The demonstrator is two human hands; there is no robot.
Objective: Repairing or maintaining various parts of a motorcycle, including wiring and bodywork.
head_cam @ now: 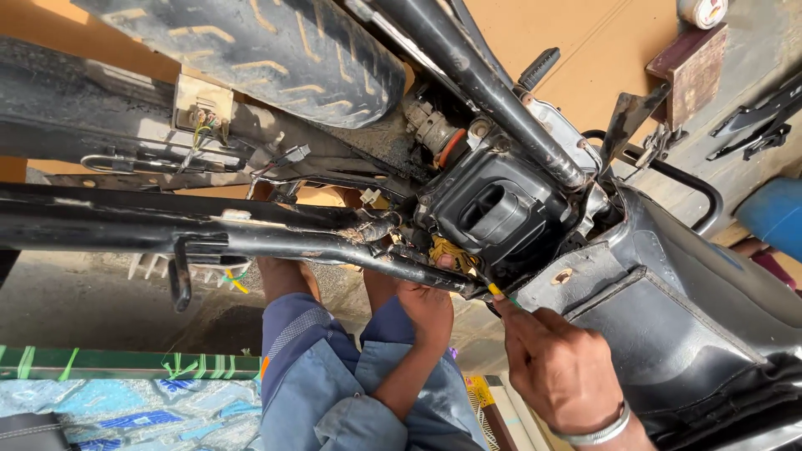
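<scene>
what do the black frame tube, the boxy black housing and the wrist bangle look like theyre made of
Long black frame tube: painted metal, probably steel; glossy with chipped, rusty spots.
Boxy black housing: looks like moulded plastic; matt, dusty, with rounded ribs.
Thin silver bangle on the right hand: shiny silvery metal, the alloy unclear.

1. Head view: single camera worn on the person's head, facing down, close over a motorcycle frame [251,238] and black air box [493,209].
2. Lower edge takes in both hands and the person's knees.
</scene>
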